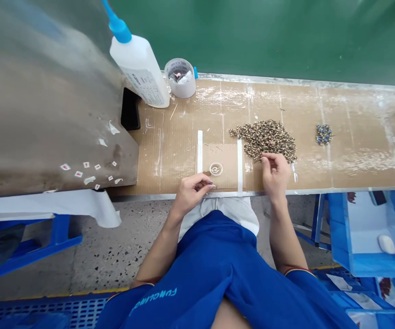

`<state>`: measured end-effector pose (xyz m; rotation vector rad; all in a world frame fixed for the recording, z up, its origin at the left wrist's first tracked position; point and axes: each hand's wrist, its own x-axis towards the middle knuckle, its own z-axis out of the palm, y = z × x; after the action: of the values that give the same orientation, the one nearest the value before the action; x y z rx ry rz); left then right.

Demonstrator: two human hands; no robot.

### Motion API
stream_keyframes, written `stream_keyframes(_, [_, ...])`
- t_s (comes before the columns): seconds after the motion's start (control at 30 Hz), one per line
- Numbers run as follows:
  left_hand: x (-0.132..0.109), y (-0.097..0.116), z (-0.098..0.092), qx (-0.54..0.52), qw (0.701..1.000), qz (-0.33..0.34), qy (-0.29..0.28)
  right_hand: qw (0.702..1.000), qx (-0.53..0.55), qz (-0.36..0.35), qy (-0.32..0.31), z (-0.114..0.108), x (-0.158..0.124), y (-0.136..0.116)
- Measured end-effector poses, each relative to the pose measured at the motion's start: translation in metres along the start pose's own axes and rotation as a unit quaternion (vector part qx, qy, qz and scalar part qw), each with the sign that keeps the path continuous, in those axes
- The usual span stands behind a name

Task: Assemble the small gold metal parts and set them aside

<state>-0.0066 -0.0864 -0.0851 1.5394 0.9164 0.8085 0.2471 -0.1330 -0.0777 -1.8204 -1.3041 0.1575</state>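
Observation:
A large pile of small brass-coloured parts (271,138) lies on the cardboard-covered bench. My right hand (275,176) is at the pile's front edge, thumb and forefinger pinched; whatever is between them is too small to make out. My left hand (194,189) is closed near the bench's front edge, its fingertips around something too small to name. Just beyond those fingertips, a white ring mark (216,169) shows on a cardboard square (223,155) between two white tape strips.
A white bottle with a blue nozzle (141,68), a tape roll holding scraps (181,84) and a black object (130,109) stand at the back left. A small bluish cluster (323,134) lies right. Blue bins (339,228) are below right; a metal panel (53,114) is left.

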Motion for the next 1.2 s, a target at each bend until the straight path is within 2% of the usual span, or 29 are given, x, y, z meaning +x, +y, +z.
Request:
stream_keyframes(0.07, [0.001,0.000,-0.001,0.010,1.000,0.007,-0.005,0.998,-0.056,0.002,-0.002,-0.015,0.002,0.014])
stream_keyframes(0.17, [0.001,0.001,-0.002,0.024,1.000,0.013,-0.011,0.992,-0.093,-0.055,-0.072,-0.027,0.002,0.028])
stream_keyframes(0.3, [0.000,0.002,-0.002,0.041,0.999,0.023,-0.016,0.975,-0.129,-0.122,-0.133,-0.033,0.007,0.039])
stream_keyframes(0.47, [0.000,0.002,-0.002,0.053,0.997,0.047,-0.018,0.957,-0.169,-0.142,-0.190,-0.034,0.020,0.048])
stream_keyframes(0.57, [0.001,0.003,-0.003,0.056,0.996,0.066,-0.028,0.955,-0.185,-0.154,-0.174,-0.030,0.025,0.049])
stream_keyframes(0.73, [-0.001,0.003,-0.002,0.056,0.993,0.094,-0.036,0.973,-0.142,-0.166,-0.078,-0.029,0.027,0.038])
stream_keyframes(0.8, [-0.002,0.003,0.000,0.062,0.993,0.096,-0.032,0.986,-0.081,-0.142,-0.029,-0.030,0.022,0.026])
stream_keyframes(0.9, [-0.003,0.006,0.006,0.067,0.993,0.089,-0.029,0.999,0.034,-0.037,0.010,-0.026,0.000,-0.003])
stream_keyframes(0.97, [-0.003,0.007,0.011,0.066,0.994,0.083,-0.032,0.991,0.124,0.051,-0.018,-0.016,-0.022,-0.024])
stream_keyframes(1.07, [-0.002,0.007,0.017,0.079,0.993,0.083,-0.038,0.953,0.241,0.157,-0.099,0.005,-0.052,-0.047])
stream_keyframes(1.2, [-0.001,0.006,0.018,0.102,0.990,0.093,-0.038,0.916,0.302,0.221,-0.143,0.026,-0.069,-0.054])
